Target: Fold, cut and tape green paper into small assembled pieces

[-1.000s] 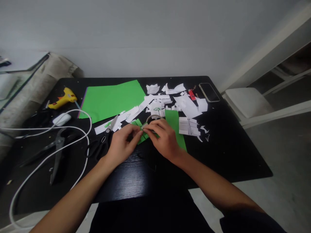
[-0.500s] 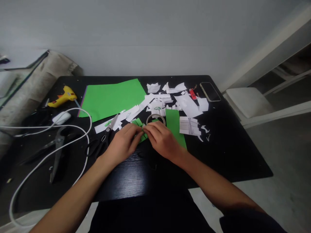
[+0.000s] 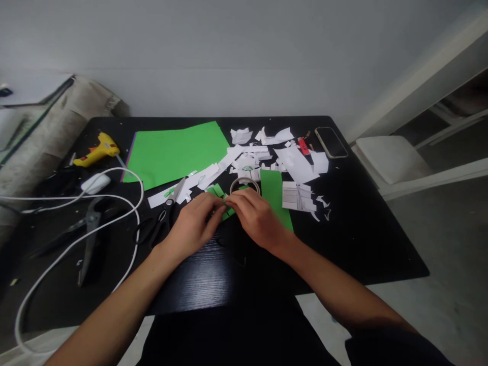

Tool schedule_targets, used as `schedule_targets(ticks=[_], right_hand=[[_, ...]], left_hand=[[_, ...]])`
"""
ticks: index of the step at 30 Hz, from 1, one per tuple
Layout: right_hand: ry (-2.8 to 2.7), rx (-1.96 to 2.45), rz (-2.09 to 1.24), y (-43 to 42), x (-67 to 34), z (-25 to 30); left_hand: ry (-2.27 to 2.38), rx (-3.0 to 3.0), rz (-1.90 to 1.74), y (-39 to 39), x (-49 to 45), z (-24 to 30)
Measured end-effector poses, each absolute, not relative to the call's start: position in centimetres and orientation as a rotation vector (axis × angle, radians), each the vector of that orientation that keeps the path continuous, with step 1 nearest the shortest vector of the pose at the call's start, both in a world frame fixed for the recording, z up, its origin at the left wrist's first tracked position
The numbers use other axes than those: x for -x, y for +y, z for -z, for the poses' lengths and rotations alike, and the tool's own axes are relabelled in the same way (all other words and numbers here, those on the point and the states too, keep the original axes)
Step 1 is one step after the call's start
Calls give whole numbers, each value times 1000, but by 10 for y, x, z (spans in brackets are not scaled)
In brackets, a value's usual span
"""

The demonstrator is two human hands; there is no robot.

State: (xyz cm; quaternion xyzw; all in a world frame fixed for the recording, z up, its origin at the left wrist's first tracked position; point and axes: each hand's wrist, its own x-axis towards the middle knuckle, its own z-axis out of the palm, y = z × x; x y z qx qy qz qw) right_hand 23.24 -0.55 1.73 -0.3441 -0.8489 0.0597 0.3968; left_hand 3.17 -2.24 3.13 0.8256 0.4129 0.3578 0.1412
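My left hand (image 3: 195,219) and my right hand (image 3: 256,213) meet over the black table, fingertips pinched together. Between them is a small piece of green paper (image 3: 225,197), mostly hidden by the fingers. Other green paper pieces (image 3: 215,190) with dark lines lie just behind and beneath my fingertips. A roll of tape (image 3: 234,184) lies flat behind my right hand, partly covered by it. A green paper strip (image 3: 271,189) runs to the right of that hand and partly under it. Black-handled scissors (image 3: 169,203) rest beside my left hand, blades pointing away.
A large green sheet (image 3: 175,152) lies at the back left. White paper scraps (image 3: 295,165) spread across the middle and right, near a red lighter (image 3: 303,146) and a phone (image 3: 331,142). At left are a yellow glue gun (image 3: 99,151), a white cable (image 3: 139,218) and larger shears (image 3: 90,239).
Both hands stay pinched at nearly the same spot, with only a slight shift of the right fingers. The view has tilted very slightly; the things on the table have not moved.
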Motion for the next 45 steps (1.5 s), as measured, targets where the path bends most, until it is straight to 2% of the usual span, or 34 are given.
schedule_targets(ticks=[12, 20, 35, 45], right_hand=[[-2162, 873, -70, -5, -227, -18], [-2170, 899, -239, -4, -232, -17], [-2192, 935, -238, -4, -229, -19], [-2086, 906, -502, -2, -236, -20]], left_hand=[[1244, -2350, -1041, -22, -33, -29], [1226, -2326, -1047, -23, -33, -31], [1246, -2294, -1023, -23, -34, -30], [1269, -2262, -1000, -23, -33, -29]])
